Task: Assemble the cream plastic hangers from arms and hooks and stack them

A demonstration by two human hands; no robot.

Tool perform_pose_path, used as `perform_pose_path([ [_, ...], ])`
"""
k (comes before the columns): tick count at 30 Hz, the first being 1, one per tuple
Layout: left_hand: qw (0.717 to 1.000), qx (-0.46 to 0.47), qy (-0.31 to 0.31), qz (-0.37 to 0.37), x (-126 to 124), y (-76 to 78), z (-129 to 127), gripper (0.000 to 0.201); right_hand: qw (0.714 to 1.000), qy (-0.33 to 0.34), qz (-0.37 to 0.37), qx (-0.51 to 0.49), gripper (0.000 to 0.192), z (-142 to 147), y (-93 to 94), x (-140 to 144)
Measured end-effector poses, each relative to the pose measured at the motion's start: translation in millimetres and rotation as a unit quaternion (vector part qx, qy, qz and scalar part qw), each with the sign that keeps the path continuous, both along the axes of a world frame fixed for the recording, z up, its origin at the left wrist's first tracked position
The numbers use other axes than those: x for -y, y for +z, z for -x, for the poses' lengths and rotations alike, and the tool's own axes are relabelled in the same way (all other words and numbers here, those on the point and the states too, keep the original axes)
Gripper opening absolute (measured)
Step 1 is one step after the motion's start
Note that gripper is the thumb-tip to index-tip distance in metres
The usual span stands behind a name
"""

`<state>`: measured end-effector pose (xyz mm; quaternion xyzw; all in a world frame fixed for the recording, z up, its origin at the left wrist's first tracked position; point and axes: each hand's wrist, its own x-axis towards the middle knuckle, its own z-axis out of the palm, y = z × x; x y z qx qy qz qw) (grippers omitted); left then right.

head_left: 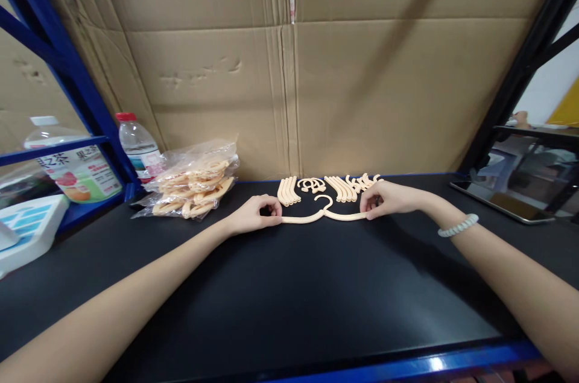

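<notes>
A cream plastic hanger (304,219) spans the gap between my two hands, its hook pointing away from me. My left hand (254,215) pinches the left arm's end, and my right hand (388,198) pinches the right arm's end. Just beyond it lie loose hanger parts: a row of curved hanger arms (288,191) on the left, a small group of hooks (311,183) in the middle, a second row of arms (340,189), and small branching pieces (362,181) partly behind my right hand.
Clear plastic bags of hanger parts (194,181) are piled at the left on the black table (312,298). Behind them stands a red-capped bottle (138,145). A tablet-like flat device (502,205) lies at the right. Cardboard (217,81) walls off the back.
</notes>
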<state>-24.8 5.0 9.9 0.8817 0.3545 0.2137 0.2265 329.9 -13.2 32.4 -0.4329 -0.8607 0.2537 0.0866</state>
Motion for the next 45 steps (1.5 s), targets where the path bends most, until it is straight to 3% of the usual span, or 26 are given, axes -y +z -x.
perform_pose_path([
  [7,0.999,0.025,0.004,0.034,-3,-2.2,0,0.016,1.000,-0.016,0.022,0.015,0.025,-6,-1.5,-3],
  [19,0.990,0.092,0.073,0.072,-8,-3.7,1,0.016,0.999,-0.021,0.030,0.013,0.027,-20,-5.6,-11],
  [28,0.995,0.068,0.042,0.056,-13,-6.4,5,0.015,0.997,-0.039,0.067,0.015,0.032,-38,-4.8,-15],
  [36,1.000,0.020,-0.011,0.021,-7,-2.7,2,0.010,0.998,-0.022,0.065,0.012,0.030,-34,-5.8,-14],
  [45,1.000,0.006,0.002,0.000,-7,-4.5,1,0.007,0.999,-0.022,0.031,0.020,0.026,-31,-8.9,-15],
])
